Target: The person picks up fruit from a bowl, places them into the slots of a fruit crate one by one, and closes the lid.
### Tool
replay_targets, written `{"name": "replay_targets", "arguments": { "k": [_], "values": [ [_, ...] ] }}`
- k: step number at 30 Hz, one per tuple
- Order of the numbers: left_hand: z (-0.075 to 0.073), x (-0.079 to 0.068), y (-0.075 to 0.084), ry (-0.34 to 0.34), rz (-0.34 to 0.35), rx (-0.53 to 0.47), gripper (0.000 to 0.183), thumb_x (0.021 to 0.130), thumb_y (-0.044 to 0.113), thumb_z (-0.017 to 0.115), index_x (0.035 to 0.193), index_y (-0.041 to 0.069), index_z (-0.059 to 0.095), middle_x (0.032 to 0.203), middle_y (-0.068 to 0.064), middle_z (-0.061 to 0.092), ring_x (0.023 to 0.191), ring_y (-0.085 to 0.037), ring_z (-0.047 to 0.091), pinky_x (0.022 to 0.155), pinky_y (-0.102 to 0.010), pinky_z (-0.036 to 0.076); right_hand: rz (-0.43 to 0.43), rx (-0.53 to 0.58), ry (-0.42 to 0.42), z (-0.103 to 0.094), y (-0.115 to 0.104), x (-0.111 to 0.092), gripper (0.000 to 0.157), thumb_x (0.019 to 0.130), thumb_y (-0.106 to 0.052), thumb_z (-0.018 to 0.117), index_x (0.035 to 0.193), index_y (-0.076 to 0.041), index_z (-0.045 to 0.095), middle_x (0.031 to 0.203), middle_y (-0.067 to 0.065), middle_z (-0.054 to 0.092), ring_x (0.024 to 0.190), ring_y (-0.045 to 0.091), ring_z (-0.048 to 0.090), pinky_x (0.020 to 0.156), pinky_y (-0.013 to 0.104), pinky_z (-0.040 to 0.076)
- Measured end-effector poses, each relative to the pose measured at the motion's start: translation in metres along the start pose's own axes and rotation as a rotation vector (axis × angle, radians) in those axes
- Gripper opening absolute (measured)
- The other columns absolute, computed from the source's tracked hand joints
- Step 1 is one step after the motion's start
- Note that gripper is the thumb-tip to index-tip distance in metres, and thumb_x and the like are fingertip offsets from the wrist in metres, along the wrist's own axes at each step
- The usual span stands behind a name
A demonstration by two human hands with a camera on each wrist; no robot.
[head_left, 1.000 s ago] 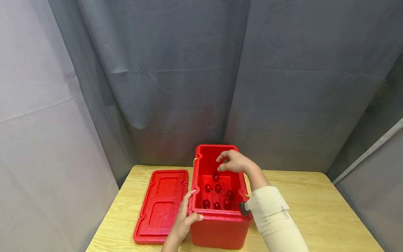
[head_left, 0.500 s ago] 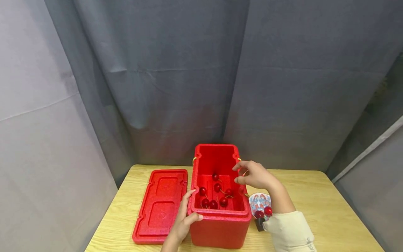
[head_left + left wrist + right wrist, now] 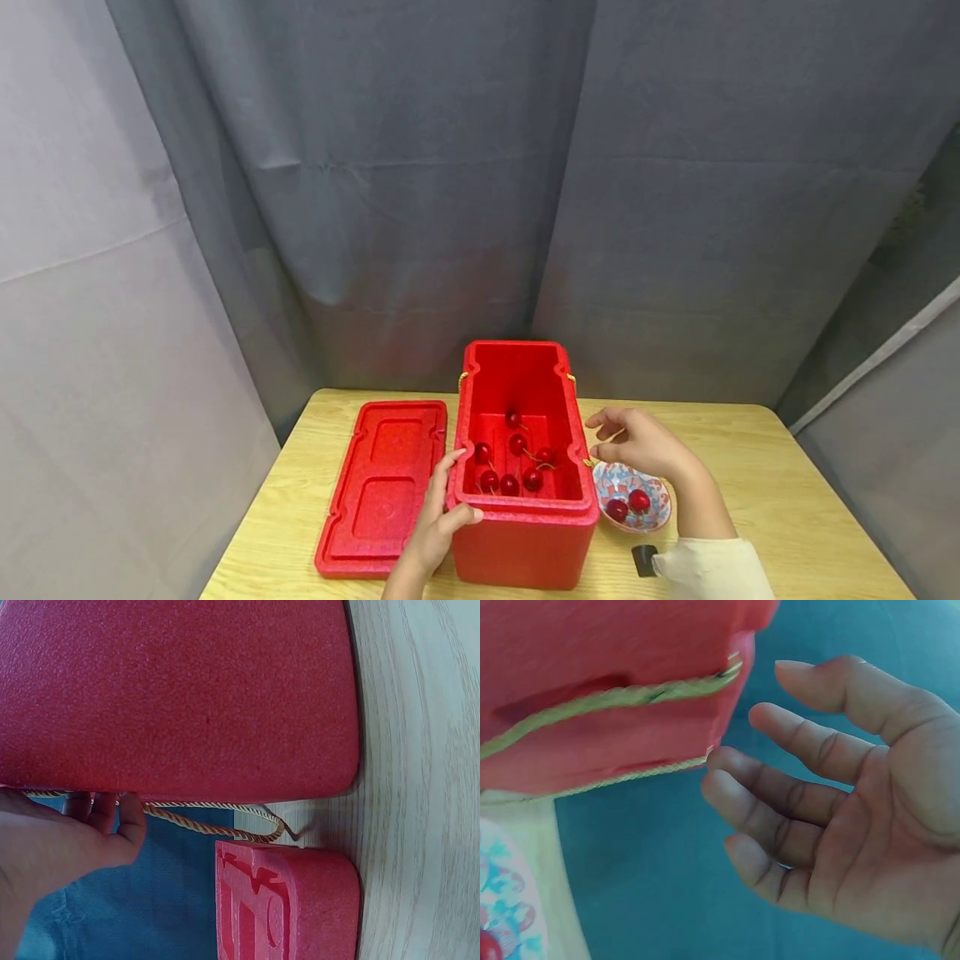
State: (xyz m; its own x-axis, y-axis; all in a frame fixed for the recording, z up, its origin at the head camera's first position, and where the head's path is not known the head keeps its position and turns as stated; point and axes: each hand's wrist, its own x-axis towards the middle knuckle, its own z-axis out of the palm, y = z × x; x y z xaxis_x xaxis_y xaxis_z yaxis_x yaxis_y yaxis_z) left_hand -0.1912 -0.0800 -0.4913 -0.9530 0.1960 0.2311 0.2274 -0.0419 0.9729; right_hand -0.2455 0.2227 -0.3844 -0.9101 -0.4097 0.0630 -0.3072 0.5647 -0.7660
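Note:
A red foam box stands without its lid, several red cherries with stems lying on its floor. My left hand grips its near left corner, thumb on the front and fingers along the left side; in the left wrist view its fingertips touch the wall. Just right of the box my right hand hovers with loosely bent fingers. Its palm holds nothing in the right wrist view. Below that hand, a patterned bowl holds two cherries.
The red lid lies flat on the wooden table, left of the box. Gold cord handles hang along the box sides. Grey curtains surround the table at the back and sides.
My right hand has moved from over the box to the right, outside it, uncovering the bowl. Cherries in the box have shifted. My left hand stays at the corner.

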Motion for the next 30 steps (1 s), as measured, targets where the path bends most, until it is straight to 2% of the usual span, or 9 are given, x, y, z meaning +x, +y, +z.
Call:
{"name": "replay_targets", "arguments": {
  "k": [7,11,20,25,30],
  "values": [
    [0.001,-0.002,0.001,0.001,0.0,0.018,0.073,0.071,0.012,0.063,0.137,0.018,0.035,0.141,-0.012,0.025,0.126,-0.029,0.024,0.098,-0.052,0.018,-0.015,0.052,-0.022,0.004,0.032,-0.007,0.031,0.08,-0.01,0.069,0.105,0.005,0.059,0.088,0.01,0.06,0.076,0.025,0.06,0.063,0.031,0.051],
    [0.001,-0.001,0.003,0.001,-0.013,0.019,0.073,0.071,0.013,0.063,0.138,0.02,0.034,0.141,-0.011,0.024,0.125,-0.028,0.024,0.098,-0.052,0.018,0.001,0.081,-0.017,0.008,0.049,-0.01,0.029,0.08,-0.006,0.066,0.105,0.007,0.058,0.089,0.012,0.06,0.078,0.027,0.059,0.065,0.03,0.05],
    [-0.001,0.001,0.003,0.005,-0.013,0.027,0.073,0.071,0.013,0.063,0.138,0.021,0.034,0.142,-0.01,0.024,0.126,-0.026,0.024,0.098,-0.052,0.017,0.052,0.102,0.04,0.028,0.095,-0.014,0.029,0.075,0.0,0.067,0.101,0.007,0.06,0.086,0.013,0.061,0.074,0.023,0.058,0.061,0.029,0.05],
    [-0.001,0.0,0.003,0.005,-0.006,0.02,0.074,0.071,0.012,0.064,0.138,0.02,0.035,0.142,-0.01,0.025,0.126,-0.027,0.024,0.099,-0.051,0.017,0.108,0.103,0.045,0.039,0.11,-0.02,0.028,0.072,0.0,0.066,0.099,0.008,0.06,0.08,0.01,0.06,0.072,0.022,0.057,0.06,0.029,0.048],
    [-0.001,-0.001,0.001,-0.002,0.004,0.007,0.073,0.071,0.011,0.064,0.138,0.018,0.034,0.143,-0.01,0.025,0.127,-0.03,0.025,0.1,-0.05,0.017,0.121,0.101,0.045,0.046,0.121,-0.026,0.026,0.07,0.0,0.065,0.095,0.006,0.06,0.075,0.008,0.058,0.07,0.02,0.054,0.059,0.029,0.046]
  ]
}}
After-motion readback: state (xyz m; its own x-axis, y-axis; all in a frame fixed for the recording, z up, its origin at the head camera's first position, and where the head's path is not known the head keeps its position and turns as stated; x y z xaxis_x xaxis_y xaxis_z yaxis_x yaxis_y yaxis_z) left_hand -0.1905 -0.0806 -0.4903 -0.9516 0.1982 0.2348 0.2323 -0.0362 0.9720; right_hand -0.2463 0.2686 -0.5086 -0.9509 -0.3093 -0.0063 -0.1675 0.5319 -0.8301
